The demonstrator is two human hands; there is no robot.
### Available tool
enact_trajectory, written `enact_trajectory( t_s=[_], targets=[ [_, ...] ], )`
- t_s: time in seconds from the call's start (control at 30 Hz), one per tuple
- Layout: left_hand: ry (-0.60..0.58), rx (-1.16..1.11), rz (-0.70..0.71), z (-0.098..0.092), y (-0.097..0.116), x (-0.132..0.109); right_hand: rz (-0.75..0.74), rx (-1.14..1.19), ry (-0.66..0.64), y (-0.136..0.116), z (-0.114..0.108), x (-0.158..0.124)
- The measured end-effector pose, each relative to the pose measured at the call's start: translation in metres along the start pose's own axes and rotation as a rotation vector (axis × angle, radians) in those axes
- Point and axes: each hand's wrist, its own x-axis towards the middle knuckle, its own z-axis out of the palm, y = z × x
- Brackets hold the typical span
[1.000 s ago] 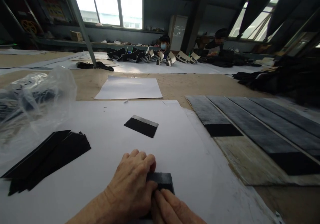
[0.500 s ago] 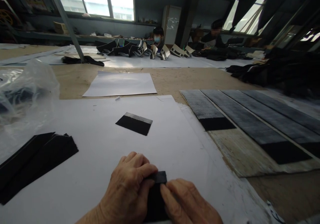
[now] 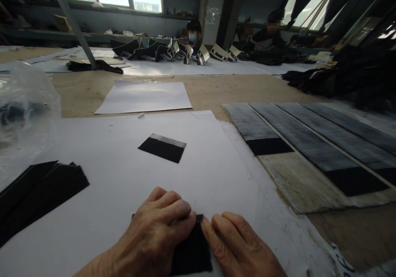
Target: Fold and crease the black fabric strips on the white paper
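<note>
A black piece of material [image 3: 191,254] lies on the white sheet [image 3: 123,194] at the bottom centre, its top edge folded over. My left hand [image 3: 157,223] covers its upper left part, fingers curled and pinching the folded edge. At the right end of that fold, my right hand [image 3: 238,244] presses with its fingertips, the fingers held together. Farther up the sheet is a smaller black piece [image 3: 162,148] with a grey strip along its far edge; neither hand touches it.
Black pieces [image 3: 43,194] are stacked at left beside a clear plastic bag [image 3: 27,116]. Grey-coated black strips [image 3: 306,145] lie on a board at right. A metal pole [image 3: 74,25] stands at the upper left. Two people are across the table.
The fold at the top of the black piece looks narrower and flatter. My left hand has shifted slightly along it. The whole view has moved a little.
</note>
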Motion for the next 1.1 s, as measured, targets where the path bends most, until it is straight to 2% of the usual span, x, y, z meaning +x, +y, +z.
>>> enact_trajectory(
  t_s=[0.17,0.3,0.43,0.67,0.77,0.87,0.97,1.1],
  targets=[
    [-0.096,0.085,0.068,-0.003,0.004,0.004,0.05,0.059,-0.017,0.0,-0.001,0.0],
    [-0.064,0.209,0.081,-0.002,0.007,0.008,0.039,0.122,-0.079,0.004,-0.013,0.006],
    [-0.053,0.202,0.07,-0.001,0.007,0.009,0.011,0.078,-0.133,0.009,-0.023,0.015],
    [0.016,0.176,0.083,0.003,0.006,0.007,-0.069,-0.106,-0.144,0.008,-0.014,0.017],
    [0.014,0.182,0.082,-0.002,0.005,0.006,-0.087,-0.132,-0.143,0.008,-0.011,0.016],
    [-0.003,0.222,0.076,-0.014,0.003,0.0,-0.095,-0.113,-0.086,0.007,-0.01,0.017],
    [-0.035,0.177,0.084,-0.024,0.0,-0.007,-0.121,-0.092,-0.101,0.007,-0.009,0.019],
    [-0.079,0.117,0.103,-0.025,-0.004,-0.012,-0.146,-0.003,-0.082,0.007,-0.009,0.02]
  ],
)
